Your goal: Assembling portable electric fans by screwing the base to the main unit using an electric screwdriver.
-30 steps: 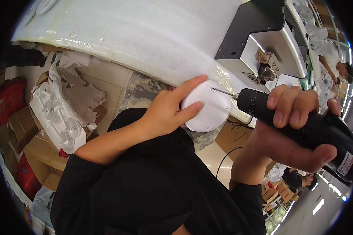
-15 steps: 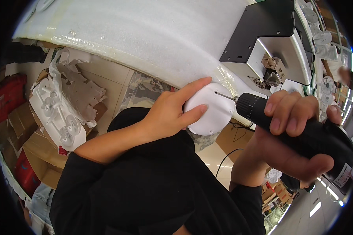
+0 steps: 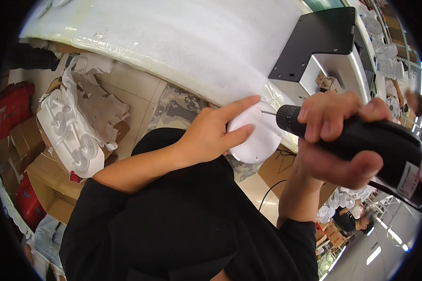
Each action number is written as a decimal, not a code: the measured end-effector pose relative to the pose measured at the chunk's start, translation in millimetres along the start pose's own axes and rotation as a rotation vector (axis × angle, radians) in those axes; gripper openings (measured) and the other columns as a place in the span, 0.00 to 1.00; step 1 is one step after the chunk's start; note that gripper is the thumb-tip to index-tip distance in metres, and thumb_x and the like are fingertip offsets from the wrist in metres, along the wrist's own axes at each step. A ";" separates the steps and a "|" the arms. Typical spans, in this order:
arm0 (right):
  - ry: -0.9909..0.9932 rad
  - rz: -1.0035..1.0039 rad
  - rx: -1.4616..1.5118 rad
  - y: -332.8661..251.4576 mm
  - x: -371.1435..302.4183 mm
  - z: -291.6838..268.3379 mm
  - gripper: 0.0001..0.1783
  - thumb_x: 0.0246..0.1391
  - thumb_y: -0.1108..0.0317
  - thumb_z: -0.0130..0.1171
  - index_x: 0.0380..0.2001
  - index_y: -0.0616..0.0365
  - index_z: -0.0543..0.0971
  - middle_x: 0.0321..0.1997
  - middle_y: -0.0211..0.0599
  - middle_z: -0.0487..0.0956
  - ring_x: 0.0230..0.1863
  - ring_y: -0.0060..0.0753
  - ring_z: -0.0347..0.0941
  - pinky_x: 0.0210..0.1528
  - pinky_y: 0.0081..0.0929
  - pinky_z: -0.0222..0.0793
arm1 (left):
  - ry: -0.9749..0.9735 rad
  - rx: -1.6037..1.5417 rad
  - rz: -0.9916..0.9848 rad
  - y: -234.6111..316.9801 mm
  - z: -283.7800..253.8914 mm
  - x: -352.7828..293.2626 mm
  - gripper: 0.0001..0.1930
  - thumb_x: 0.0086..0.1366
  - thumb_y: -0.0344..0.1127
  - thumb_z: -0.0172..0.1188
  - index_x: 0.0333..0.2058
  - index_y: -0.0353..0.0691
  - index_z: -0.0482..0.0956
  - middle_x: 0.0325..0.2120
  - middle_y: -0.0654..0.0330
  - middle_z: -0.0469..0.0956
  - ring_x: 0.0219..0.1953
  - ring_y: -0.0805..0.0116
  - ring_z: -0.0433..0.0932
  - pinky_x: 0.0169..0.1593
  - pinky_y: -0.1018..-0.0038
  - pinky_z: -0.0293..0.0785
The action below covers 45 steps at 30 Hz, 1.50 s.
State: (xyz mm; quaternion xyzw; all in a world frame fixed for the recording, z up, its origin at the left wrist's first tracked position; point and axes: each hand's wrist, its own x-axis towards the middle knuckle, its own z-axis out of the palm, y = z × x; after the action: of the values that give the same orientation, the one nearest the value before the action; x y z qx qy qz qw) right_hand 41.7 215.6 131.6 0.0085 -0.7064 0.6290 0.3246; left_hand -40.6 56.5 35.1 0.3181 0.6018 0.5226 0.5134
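Beside table (image 3: pixel 173 37), my L hand (image 3: pixel 211 133), part-open, grips disc (image 3: pixel 258 143) (prob. light, stiff, slick; hold rim); R hand (image 3: pixel 331 124) curled round driver (image 3: pixel 382 145).

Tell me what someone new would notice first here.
Probably the bulky black power screwdriver in the right hand, its thin bit at the round white disc held in the left hand. Next, perhaps the black and silver machine on the white table at upper right, then the white ribbed parts at middle left.
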 end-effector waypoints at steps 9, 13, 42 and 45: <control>-0.050 -0.041 -0.163 -33.1 -0.9 8.5 0.37 0.55 0.38 0.48 0.56 0.56 0.62 0.24 0.32 0.72 0.19 0.25 0.67 0.28 0.27 0.69 | 0.050 -0.195 0.050 6.3 9.9 -4.3 0.22 0.64 0.33 0.52 0.58 0.40 0.70 0.26 0.59 0.77 0.15 0.75 0.69 0.19 0.82 0.66; 0.153 -0.199 -0.013 -69.9 6.8 -20.2 0.38 0.56 0.35 0.40 0.58 0.54 0.60 0.26 0.30 0.71 0.20 0.25 0.67 0.29 0.28 0.68 | 0.202 -0.611 -0.098 3.4 1.2 -25.0 0.19 0.68 0.36 0.48 0.55 0.39 0.72 0.25 0.61 0.75 0.11 0.78 0.62 0.14 0.85 0.58; 0.619 0.668 -0.630 -67.6 -119.7 0.2 0.19 0.62 0.59 0.51 0.45 0.65 0.75 0.26 0.33 0.76 0.19 0.19 0.65 0.23 0.12 0.58 | 0.003 -0.690 -0.071 2.0 -53.8 -79.0 0.33 0.59 0.36 0.51 0.62 0.29 0.56 0.44 0.42 0.75 0.21 0.67 0.75 0.18 0.85 0.68; 0.476 0.729 -0.818 -72.9 -122.1 -1.5 0.14 0.55 0.64 0.57 0.37 0.67 0.77 0.20 0.32 0.75 0.18 0.19 0.61 0.22 0.14 0.56 | -0.142 -0.958 -0.011 -20.5 -62.5 -65.2 0.35 0.58 0.38 0.54 0.61 0.28 0.57 0.43 0.41 0.76 0.23 0.64 0.77 0.18 0.83 0.70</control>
State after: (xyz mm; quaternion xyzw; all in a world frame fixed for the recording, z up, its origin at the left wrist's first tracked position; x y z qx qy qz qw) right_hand 169.3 153.4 138.7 -0.5015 -0.7564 0.3613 0.2141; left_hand -79.2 -27.5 29.6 0.0776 0.2589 0.7152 0.6445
